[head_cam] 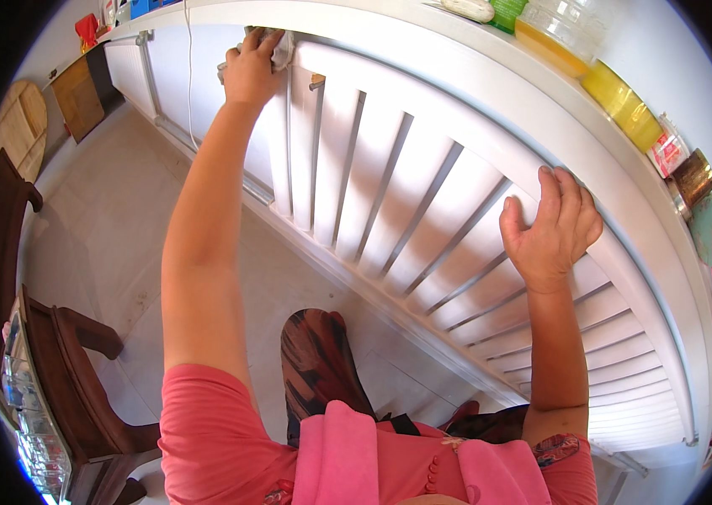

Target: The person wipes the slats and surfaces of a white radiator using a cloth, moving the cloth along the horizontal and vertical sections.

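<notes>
A long white slatted radiator [381, 145] stands beneath a white windowsill [457, 50]. My left hand [252, 72] is at the radiator's upper left end, pressing a crumpled greyish cloth [282, 52] against its top corner. Part of the cloth is hidden under the fingers. My right hand [551, 230] rests on the radiator's top rail further right, fingers spread, with nothing held in it. A small brownish piece [317, 79] shows in a gap between the slats near the left end.
A white cable [190, 76] hangs at the left of the radiator. Pipes [258, 189] run low along the wall. Bottles, a yellow container [621, 104] and a green-headed brush or paddle [711, 228] line the sill. A dark wooden chair or table [72, 391] stands at lower left.
</notes>
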`<act>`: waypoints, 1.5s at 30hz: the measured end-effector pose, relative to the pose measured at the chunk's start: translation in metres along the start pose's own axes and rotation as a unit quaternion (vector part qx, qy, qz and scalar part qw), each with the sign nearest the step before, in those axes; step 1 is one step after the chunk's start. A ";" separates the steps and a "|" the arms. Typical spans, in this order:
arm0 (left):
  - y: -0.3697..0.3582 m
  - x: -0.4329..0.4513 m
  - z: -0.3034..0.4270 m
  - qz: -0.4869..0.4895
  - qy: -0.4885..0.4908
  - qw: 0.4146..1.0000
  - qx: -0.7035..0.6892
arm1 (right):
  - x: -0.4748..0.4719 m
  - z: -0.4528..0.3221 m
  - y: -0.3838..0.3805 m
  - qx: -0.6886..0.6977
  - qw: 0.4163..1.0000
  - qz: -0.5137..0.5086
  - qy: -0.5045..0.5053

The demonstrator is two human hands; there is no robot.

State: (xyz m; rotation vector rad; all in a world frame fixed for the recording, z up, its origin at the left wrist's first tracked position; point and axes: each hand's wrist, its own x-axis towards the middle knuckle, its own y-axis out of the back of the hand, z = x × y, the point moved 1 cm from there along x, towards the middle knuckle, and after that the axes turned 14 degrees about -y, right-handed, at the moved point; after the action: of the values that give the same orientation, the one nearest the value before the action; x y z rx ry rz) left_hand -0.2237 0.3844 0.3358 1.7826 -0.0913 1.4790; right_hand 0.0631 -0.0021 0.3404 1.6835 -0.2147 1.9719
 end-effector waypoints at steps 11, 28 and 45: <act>-0.048 -0.128 0.053 0.020 0.014 0.994 -0.109 | -0.002 -0.006 -0.002 -0.016 1.000 0.008 -0.015; -0.044 -0.070 0.026 0.146 0.032 0.978 -0.144 | -0.004 -0.005 -0.006 -0.018 0.999 0.026 -0.006; -0.129 -0.282 0.104 -0.060 0.559 0.660 -0.499 | -0.006 -0.004 -0.007 0.008 0.999 0.016 -0.036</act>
State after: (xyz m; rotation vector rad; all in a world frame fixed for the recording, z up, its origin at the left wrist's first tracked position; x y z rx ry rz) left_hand -0.1624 0.2908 0.0287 -0.1339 -0.1113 1.6607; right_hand 0.0640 0.0038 0.3322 1.7733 -0.2534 1.9438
